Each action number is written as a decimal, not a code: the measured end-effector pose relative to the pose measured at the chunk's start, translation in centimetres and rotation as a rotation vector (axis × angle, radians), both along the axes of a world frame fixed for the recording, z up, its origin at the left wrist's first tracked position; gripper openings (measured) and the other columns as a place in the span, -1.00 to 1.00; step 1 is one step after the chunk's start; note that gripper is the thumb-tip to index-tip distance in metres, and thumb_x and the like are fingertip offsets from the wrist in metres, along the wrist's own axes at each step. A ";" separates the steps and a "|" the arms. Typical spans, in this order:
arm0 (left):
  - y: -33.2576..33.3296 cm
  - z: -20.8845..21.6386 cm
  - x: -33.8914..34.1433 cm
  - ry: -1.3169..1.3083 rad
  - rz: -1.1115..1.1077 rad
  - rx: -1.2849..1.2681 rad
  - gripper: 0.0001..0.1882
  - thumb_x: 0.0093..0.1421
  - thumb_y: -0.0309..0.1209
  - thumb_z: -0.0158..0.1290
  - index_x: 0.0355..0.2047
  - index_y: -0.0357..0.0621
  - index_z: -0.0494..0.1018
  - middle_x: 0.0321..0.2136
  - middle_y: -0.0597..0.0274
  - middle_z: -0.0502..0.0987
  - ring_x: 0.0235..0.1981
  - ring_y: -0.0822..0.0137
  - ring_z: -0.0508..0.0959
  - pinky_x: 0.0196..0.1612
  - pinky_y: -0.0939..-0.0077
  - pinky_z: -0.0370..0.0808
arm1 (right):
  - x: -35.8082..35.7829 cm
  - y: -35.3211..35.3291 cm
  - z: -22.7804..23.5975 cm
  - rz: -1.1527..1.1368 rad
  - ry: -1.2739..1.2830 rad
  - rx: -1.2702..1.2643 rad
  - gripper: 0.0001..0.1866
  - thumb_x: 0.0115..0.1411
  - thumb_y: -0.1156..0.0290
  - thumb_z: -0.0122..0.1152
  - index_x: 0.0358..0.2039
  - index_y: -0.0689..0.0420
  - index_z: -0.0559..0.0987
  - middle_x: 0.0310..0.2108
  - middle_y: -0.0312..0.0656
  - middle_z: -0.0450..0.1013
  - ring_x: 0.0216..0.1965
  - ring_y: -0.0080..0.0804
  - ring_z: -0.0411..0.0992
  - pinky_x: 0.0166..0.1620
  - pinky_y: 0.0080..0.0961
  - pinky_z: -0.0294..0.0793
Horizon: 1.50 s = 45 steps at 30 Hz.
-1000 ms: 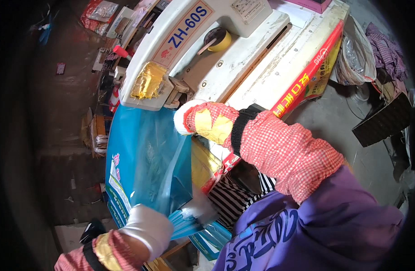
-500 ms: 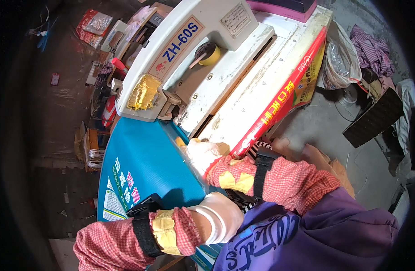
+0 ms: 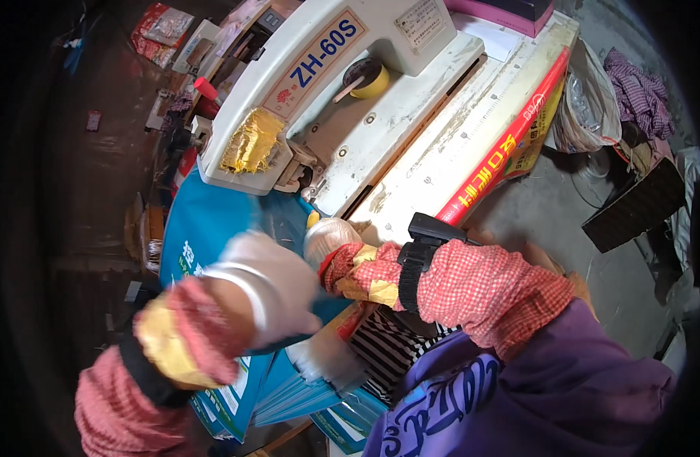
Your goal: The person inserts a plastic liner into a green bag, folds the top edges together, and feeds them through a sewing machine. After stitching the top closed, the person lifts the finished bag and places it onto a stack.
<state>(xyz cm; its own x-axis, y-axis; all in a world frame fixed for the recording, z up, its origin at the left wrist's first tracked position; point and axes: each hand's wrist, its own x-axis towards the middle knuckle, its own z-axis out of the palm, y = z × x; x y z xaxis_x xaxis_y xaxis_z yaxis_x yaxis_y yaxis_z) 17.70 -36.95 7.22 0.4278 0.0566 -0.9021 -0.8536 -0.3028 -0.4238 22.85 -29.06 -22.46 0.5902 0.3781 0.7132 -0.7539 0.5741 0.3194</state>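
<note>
A blue printed plastic sack (image 3: pixel 205 221) lies bent under the front end of a white long-arm sewing machine (image 3: pixel 235 152). My right hand (image 3: pixel 332 238), in a pale glove with a yellow fingertip, is closed at the sack's edge, just below the machine's stitching head; most of its fingers are hidden. My left hand (image 3: pixel 270 286), in a white glove, is over the nearer part of the sack. Motion smears it, so its fingers cannot be read. Below it hangs a stack of similar blue sacks (image 3: pixel 296 392), partly covered by my arms.
The machine's white bed (image 3: pixel 441 160) runs to the upper right, with a red and yellow printed sheet (image 3: pixel 510 145) along its edge. A yellow tape roll (image 3: pixel 371 80) sits inside the arm. A white bag (image 3: pixel 586 107) and dark board (image 3: pixel 635 202) stand at right.
My left hand has moved up and left from beside my lap onto the sack. The sack has shifted and folded, uncovering the stack beneath. My right hand stays near the stitching head.
</note>
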 end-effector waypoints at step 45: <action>0.6 -1.3 -4.4 0.372 0.242 -0.173 -0.71 0.13 -0.17 -0.09 -0.48 -0.12 0.48 -0.60 0.08 0.50 -0.50 0.04 0.53 -0.38 0.21 0.44 | -0.7 -1.1 3.2 0.166 0.158 -0.088 -0.67 0.18 0.21 -0.09 -0.58 0.16 0.43 -0.62 -0.19 0.38 -0.56 -0.27 0.42 -0.42 -0.33 0.43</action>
